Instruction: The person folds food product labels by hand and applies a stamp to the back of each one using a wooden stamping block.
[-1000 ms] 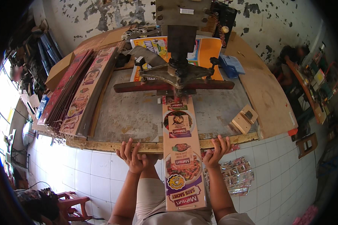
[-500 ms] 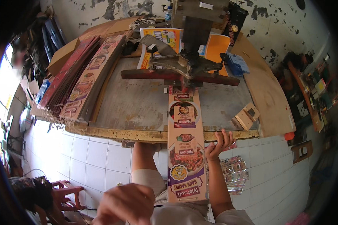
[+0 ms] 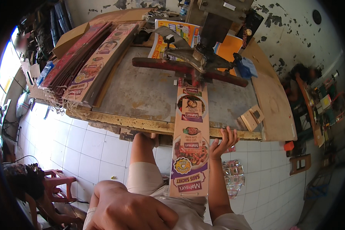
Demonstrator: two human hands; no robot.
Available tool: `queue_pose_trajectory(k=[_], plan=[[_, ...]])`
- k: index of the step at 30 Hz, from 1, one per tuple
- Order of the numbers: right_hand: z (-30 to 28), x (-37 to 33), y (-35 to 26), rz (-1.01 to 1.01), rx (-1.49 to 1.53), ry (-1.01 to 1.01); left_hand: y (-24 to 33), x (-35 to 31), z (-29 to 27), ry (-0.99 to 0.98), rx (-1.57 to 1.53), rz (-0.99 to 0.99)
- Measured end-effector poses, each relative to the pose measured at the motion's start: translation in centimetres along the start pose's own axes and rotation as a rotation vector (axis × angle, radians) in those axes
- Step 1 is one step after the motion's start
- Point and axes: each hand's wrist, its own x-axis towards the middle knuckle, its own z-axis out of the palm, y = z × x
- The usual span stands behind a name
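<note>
A long printed cardboard strip (image 3: pixel 192 151), pictured with food bowls, juts from under the press head toward me. Its near end hangs past the table's front edge above my lap. Close to the lens, in front of my body, my left hand (image 3: pixel 134 209) is curled with knuckles up; its fingertips and anything in them are hidden. My right hand (image 3: pixel 223 143) is by the table's front edge, right of the strip, fingers stretched and apart, holding nothing. Over the strip's far end stands the metal press (image 3: pixel 197 63) with a wide red crossbar.
Stacks of similar printed strips (image 3: pixel 99 65) lie on the table's left side, strings hanging off. A small wooden block (image 3: pixel 252 118) sits near the right front edge. Shiny sachets (image 3: pixel 234 178) are on the tiled floor. A red stool (image 3: pixel 60 186) and another person (image 3: pixel 25 182) are at lower left.
The view has tilted and shifted slightly. My left hand has moved right and nearer the lens. My right hand stays by the table edge, and the strip stays under the press.
</note>
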Motion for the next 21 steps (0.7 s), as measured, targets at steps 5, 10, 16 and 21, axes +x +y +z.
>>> queue_pose_trajectory(k=[5, 10, 16, 21], plan=[[0.0, -0.1, 0.1, 0.007, 0.001, 0.004, 0.0, 0.0, -0.4, -0.029, 0.007, 0.006], [0.1, 0.0, -0.1, 0.014, 0.003, -0.004, 0.0, 0.3, 0.2, 0.013, 0.03, 0.005], [0.3, -0.3, -0.1, 0.01, -0.003, -0.004, -0.5, -0.8, -0.5, -0.093, 0.017, 0.08], [0.0, 0.0, 0.3, 0.004, 0.03, 0.004, -0.4, 0.4, 0.0, -0.009, 0.029, 0.015]])
